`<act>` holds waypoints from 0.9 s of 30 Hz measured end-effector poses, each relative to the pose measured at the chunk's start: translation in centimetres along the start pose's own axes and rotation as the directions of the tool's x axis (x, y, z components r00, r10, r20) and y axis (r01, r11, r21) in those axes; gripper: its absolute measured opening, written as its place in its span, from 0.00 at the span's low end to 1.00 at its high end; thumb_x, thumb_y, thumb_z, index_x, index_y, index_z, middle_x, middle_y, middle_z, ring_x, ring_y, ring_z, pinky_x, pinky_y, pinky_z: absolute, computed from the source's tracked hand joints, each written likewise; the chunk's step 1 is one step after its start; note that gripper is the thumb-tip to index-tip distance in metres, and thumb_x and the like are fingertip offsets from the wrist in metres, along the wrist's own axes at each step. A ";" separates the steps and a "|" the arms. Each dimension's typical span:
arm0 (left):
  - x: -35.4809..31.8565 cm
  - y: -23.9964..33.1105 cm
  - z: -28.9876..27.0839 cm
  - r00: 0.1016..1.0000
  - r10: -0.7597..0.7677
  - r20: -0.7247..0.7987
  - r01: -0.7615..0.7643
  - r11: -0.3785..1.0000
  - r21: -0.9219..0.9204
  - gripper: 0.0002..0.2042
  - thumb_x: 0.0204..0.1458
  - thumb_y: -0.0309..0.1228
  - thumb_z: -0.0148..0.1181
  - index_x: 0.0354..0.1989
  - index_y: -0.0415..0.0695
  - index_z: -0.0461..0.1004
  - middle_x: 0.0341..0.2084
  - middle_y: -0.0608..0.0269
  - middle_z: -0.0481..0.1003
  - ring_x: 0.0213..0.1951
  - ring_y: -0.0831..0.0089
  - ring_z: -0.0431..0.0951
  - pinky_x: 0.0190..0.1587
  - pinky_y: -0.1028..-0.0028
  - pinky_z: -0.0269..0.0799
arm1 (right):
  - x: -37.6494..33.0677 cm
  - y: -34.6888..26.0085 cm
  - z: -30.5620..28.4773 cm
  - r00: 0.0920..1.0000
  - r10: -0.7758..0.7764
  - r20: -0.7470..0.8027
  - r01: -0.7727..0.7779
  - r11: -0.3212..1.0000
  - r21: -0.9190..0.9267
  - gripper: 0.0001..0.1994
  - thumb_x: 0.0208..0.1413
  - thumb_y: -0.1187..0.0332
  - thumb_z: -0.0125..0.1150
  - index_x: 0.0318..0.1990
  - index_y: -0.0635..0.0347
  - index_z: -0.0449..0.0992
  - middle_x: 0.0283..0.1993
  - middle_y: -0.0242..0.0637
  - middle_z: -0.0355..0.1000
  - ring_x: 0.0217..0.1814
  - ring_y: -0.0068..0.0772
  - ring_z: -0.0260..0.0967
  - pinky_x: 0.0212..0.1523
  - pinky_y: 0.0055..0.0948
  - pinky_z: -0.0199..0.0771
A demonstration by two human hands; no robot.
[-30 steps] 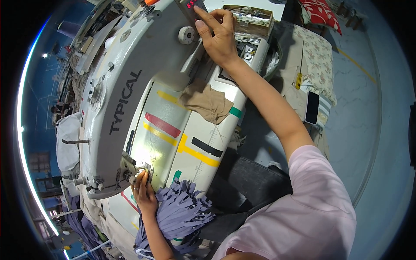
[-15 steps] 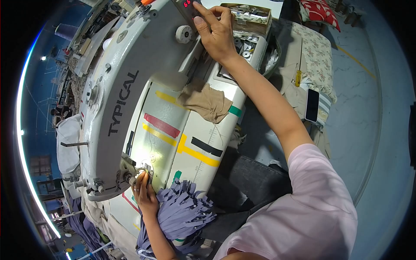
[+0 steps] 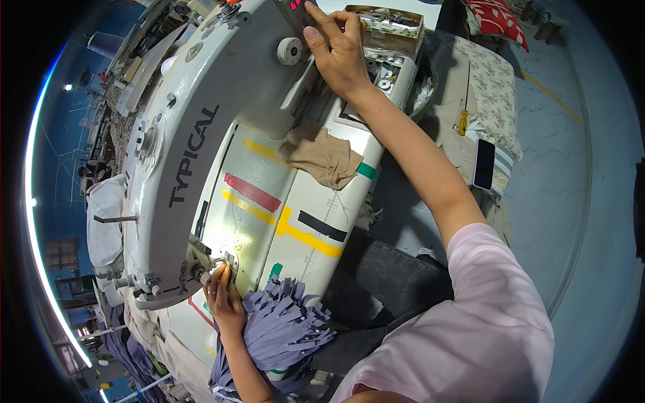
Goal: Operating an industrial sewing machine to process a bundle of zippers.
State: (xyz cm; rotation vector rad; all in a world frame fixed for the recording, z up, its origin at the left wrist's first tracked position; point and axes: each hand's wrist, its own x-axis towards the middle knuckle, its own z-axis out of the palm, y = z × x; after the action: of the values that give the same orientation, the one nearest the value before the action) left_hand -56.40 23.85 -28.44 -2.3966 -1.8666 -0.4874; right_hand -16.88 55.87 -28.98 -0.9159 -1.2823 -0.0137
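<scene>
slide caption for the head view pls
Left hand at the needle area of a sewing machine, right hand at its red-lit display, purple fabric strips by the left forearm.

L head-worn fisheye cam looks down from above, close to sewing machine [image 3: 218,97], w/ floor [image 3: 547,195] farther off at pic's R.

Opens at right onto pale marbled floor [image 3: 551,181], crossed by a yellow line [image 3: 552,98]; backs at left onto blue wall [image 3: 59,195], edged by a long white strip light [image 3: 30,178].
</scene>
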 end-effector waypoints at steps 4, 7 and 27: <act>-0.2 0.6 0.0 1.000 0.000 -0.006 0.000 1.000 0.023 0.19 0.55 0.19 0.53 0.56 0.39 0.77 0.55 0.53 0.76 0.58 0.49 0.73 0.64 0.55 0.64 | 0.0 0.0 -0.2 1.000 0.006 0.017 -0.006 1.000 0.003 0.22 0.68 0.58 0.54 0.67 0.49 0.71 0.49 0.46 0.60 0.51 0.45 0.60 0.58 0.40 0.63; -0.2 0.5 0.0 1.000 -0.009 0.017 0.009 1.000 0.024 0.19 0.56 0.19 0.52 0.56 0.40 0.77 0.56 0.53 0.76 0.58 0.50 0.73 0.64 0.55 0.64 | 0.0 0.4 -0.3 1.000 -0.012 0.021 0.013 0.999 -0.041 0.22 0.68 0.58 0.54 0.68 0.49 0.71 0.49 0.47 0.59 0.52 0.45 0.60 0.58 0.41 0.62; -0.8 -1.5 0.2 0.988 0.014 -0.155 -0.026 0.997 -0.071 0.19 0.48 0.19 0.60 0.51 0.39 0.77 0.48 0.62 0.76 0.50 0.63 0.76 0.50 0.66 0.77 | -13.9 -21.1 2.9 0.349 -0.567 0.746 0.128 0.818 0.561 0.03 0.53 0.73 0.64 0.33 0.63 0.78 0.35 0.39 0.73 0.37 0.42 0.69 0.36 0.38 0.69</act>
State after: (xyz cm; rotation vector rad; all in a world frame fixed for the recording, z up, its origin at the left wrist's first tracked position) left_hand -57.95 23.49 -29.06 -2.3434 -1.7881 -0.7289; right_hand -34.04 37.16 -28.26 -0.1496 -2.3967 0.4629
